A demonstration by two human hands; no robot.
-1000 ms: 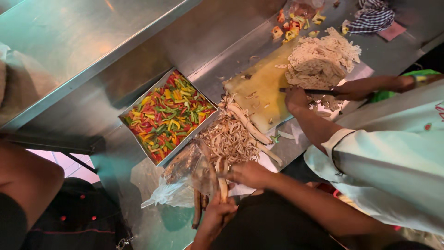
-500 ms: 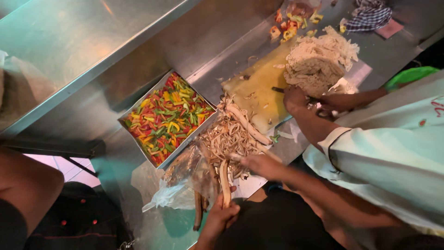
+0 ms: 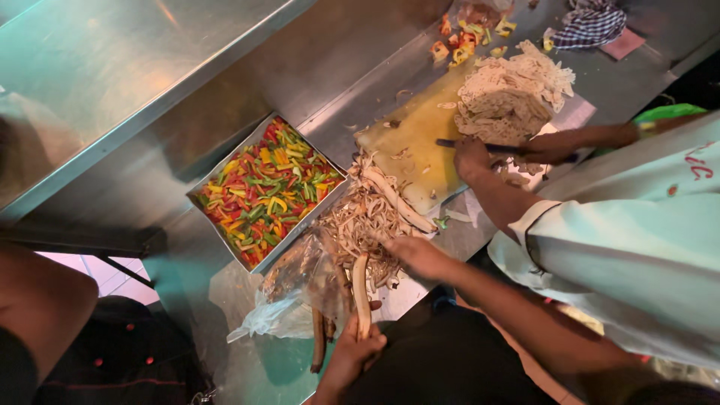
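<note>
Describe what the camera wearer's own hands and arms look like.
Both are bare: the left hand and right hand wear no gloves, and the right forearm shows no sleeve, watch or bracelet. The pale-green cuffed sleeve nearby is a co-worker's.

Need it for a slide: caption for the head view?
Left hand grips a long root, right hand on peelings, beside tray of pepper strips.

Peeled root (image 3: 361, 294) stands in the left hand's fingers (image 3: 358, 349); peelings (image 3: 365, 222) lie under the right fingertips (image 3: 397, 245), tray (image 3: 217, 174) beyond them.
</note>
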